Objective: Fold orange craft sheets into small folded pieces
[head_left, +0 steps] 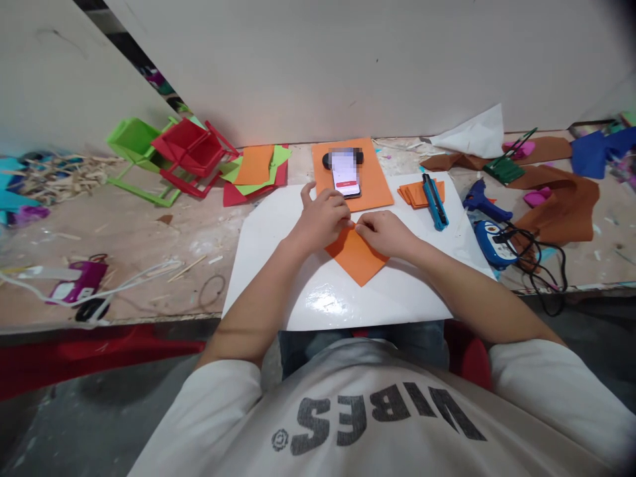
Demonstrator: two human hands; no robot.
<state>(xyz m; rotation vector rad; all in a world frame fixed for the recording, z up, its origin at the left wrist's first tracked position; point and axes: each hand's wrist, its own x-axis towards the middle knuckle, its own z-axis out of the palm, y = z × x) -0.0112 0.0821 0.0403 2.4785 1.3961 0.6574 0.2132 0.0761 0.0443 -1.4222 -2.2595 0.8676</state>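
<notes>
Both my hands rest on a small orange paper square (pixel 358 257) lying corner-down on a glossy white sheet (pixel 308 291). My left hand (pixel 320 222) has its fingers curled and pressed onto the paper's upper left part. My right hand (pixel 385 233) pinches the paper's top edge, fingertips meeting those of the left. Just beyond the hands a phone (pixel 346 173) lies on a larger orange sheet (pixel 372 179).
A stack of small orange squares (pixel 412 193) and a blue utility knife (pixel 435 202) lie to the right, then a blue glue gun (pixel 484 205) with black cable. Red and green miniature chairs (pixel 173 156) and coloured sheets (pixel 256 172) sit at the left. Brown felt (pixel 566 199) lies far right.
</notes>
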